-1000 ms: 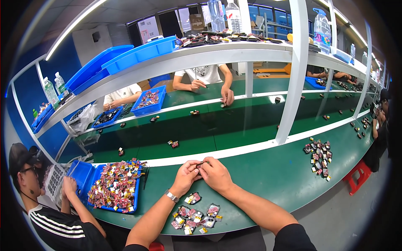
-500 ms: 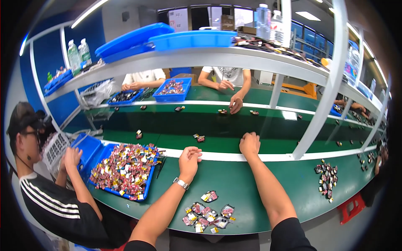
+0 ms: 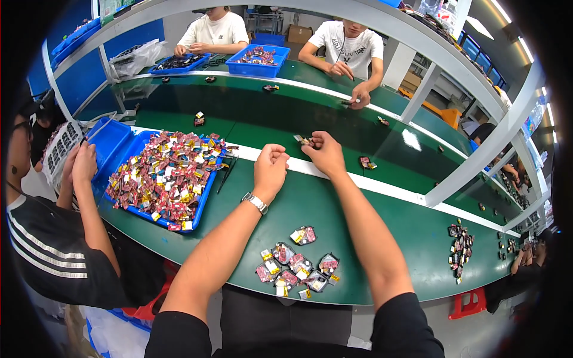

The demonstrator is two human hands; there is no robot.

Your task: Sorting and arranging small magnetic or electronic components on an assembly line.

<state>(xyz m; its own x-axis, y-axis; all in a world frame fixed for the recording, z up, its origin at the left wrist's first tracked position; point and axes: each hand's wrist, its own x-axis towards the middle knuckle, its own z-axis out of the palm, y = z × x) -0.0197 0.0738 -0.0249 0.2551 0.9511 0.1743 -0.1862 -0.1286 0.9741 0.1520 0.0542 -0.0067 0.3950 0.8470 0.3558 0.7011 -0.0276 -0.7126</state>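
Observation:
My right hand reaches over the dark green belt, thumb and fingers closed on a small circuit board with a battery. Part of that piece sticks out left of the fingertips. Close to the white rail, my left hand hovers with loosely curled fingers, thumb apart, and nothing visible in it. Between my forearms, near the table's front edge, lies a group of circuit boards in dark casings. A single similar board rests just beyond them.
A blue tray heaped with boards stands left, with black tweezers beside it. Another board lies on the belt. A dark pile sits right. A white post rises at right. Co-workers sit left and across.
The view has tilted down and turned. My right hand has closed on a board on the belt. My left hand stays near the rail. The co-worker opposite now holds a piece over the far rail.

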